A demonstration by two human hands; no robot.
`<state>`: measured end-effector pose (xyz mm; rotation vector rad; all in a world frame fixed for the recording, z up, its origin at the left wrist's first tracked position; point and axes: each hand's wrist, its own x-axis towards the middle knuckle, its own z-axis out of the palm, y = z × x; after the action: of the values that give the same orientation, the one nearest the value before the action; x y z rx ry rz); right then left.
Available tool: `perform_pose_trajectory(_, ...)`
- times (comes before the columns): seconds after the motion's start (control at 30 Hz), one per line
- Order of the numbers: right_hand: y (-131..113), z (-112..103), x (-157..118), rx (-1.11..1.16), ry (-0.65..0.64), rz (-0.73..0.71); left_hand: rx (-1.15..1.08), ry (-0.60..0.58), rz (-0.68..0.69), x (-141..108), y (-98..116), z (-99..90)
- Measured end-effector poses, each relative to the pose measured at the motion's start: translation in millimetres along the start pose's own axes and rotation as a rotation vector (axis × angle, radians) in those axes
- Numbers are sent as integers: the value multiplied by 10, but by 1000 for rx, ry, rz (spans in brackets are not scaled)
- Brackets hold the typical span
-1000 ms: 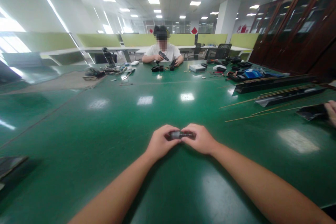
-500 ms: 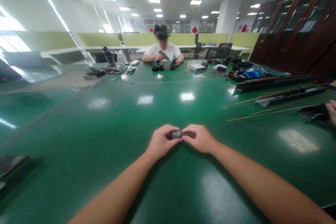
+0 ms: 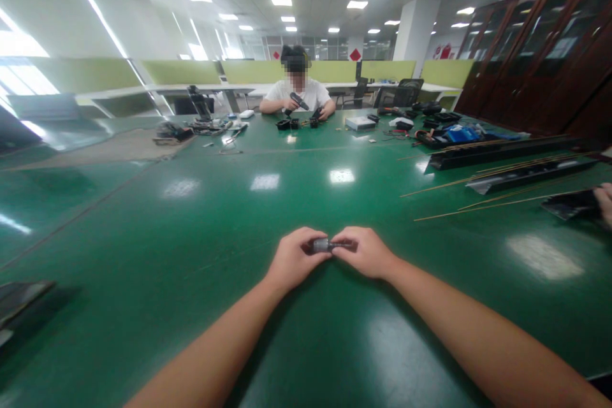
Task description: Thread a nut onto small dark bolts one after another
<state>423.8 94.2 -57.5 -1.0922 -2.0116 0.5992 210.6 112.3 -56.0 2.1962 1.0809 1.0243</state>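
Just above the green table (image 3: 296,204), near its middle front, both hands meet at a small grey cylindrical part (image 3: 320,245). My left hand (image 3: 295,256) has its fingers and thumb closed round the left side of this part. From the right, my right hand (image 3: 362,251) pinches a thin dark shaft (image 3: 343,245) that lies in line with the cylinder. Whether the shaft and the cylinder are joined cannot be made out. The fingertips of the two hands are almost touching.
Across the table a person (image 3: 308,94) holds a dark power tool (image 3: 299,101). Black channels (image 3: 502,152) and thin rods (image 3: 459,207) lie at the right, beside another person's hand (image 3: 606,201). A dark flat object (image 3: 21,299) sits at the left edge.
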Motion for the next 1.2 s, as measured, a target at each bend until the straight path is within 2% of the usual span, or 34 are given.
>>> perform_pose_trajectory(0.77,-1,-46,-13,4,-20,7,18,1,-12,7,39,-19)
perform_pose_trajectory(1.2,34,-17,-23,16,11,47,34,18,-21,8,40,-27)
